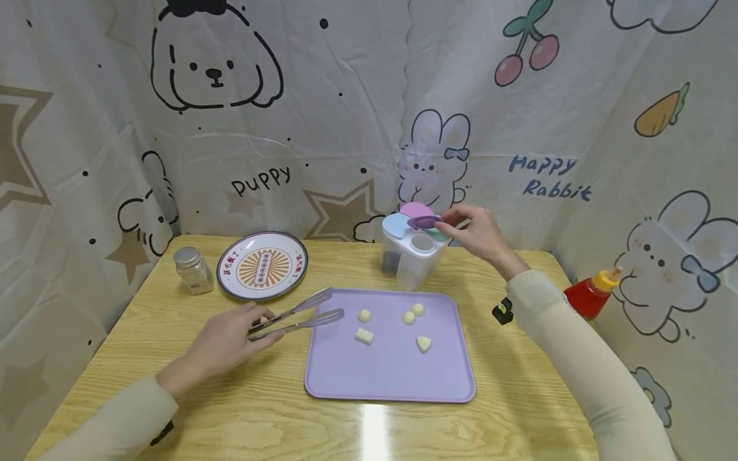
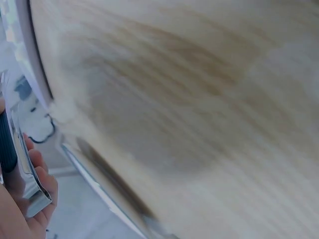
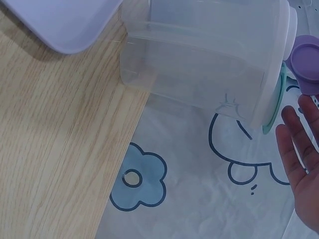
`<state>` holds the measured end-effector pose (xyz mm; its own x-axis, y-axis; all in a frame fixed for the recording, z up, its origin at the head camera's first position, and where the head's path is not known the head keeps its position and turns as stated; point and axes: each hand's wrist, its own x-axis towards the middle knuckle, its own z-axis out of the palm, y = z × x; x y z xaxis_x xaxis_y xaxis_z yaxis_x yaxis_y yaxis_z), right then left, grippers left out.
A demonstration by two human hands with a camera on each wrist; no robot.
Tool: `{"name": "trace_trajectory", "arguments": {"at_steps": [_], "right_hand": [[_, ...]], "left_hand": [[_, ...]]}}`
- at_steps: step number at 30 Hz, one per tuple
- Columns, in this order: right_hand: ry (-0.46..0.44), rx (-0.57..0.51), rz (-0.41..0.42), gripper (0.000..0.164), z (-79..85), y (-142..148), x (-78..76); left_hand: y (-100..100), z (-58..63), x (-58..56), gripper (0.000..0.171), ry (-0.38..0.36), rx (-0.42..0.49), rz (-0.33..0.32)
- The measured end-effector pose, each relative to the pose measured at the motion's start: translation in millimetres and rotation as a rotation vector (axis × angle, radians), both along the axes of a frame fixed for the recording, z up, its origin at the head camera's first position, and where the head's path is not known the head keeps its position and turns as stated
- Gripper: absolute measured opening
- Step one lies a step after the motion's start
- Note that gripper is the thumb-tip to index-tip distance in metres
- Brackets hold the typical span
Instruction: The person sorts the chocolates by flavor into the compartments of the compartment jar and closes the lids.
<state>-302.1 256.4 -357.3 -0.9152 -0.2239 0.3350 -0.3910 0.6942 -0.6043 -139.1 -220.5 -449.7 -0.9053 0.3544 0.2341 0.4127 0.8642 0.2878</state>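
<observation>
In the head view my left hand (image 1: 227, 336) grips a pair of metal tongs (image 1: 328, 316), their arms spread apart over the tray's left edge. At the back, my right hand (image 1: 475, 234) pinches the edge of a raised purple lid (image 1: 423, 222) on a clear storage container (image 1: 412, 266). Below that lid a round opening (image 1: 423, 242) shows; pink, blue and green lids surround it. The right wrist view has the purple lid (image 3: 305, 62) beside the fingertips. Several small pale pieces, among them a block (image 1: 364, 336) and a triangular one (image 1: 423, 344), lie on a purple tray (image 1: 392, 378).
A patterned plate (image 1: 264, 266) and a glass jar with a grey cap (image 1: 193, 270) stand at the back left. On the right side is a red squeeze bottle (image 1: 588, 298) with a yellow top. A printed curtain (image 1: 346, 77) hangs close behind the wooden table (image 1: 259, 416).
</observation>
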Motion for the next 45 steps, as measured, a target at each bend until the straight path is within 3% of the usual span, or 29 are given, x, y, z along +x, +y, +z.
{"name": "trace_trajectory", "arguments": {"at_steps": [12, 20, 31, 38, 45], "right_hand": [[-0.001, -0.007, 0.002, 0.019, -1.1, 0.7, -0.4], [0.006, -0.01, 0.005, 0.019, 0.2, 0.5, 0.7], [0.008, 0.003, -0.003, 0.02, -1.9, 0.8, 0.2], [0.011, -0.005, 0.01, 0.019, -1.4, 1.2, 1.0], [0.004, -0.005, 0.008, 0.019, -0.9, 1.0, 0.3]], "left_hand": [[29.7, 0.1, -1.2, 0.027, -0.034, -0.062, -0.193], [40.0, -5.1, -5.9, 0.025, -0.025, -0.069, -0.224], [45.6, -11.5, -15.5, 0.019, -0.051, -0.049, -0.314], [48.8, -12.9, -18.4, 0.021, -0.016, -0.067, -0.373], [51.7, -12.5, -18.1, 0.01, -0.068, -0.019, -0.405]]}}
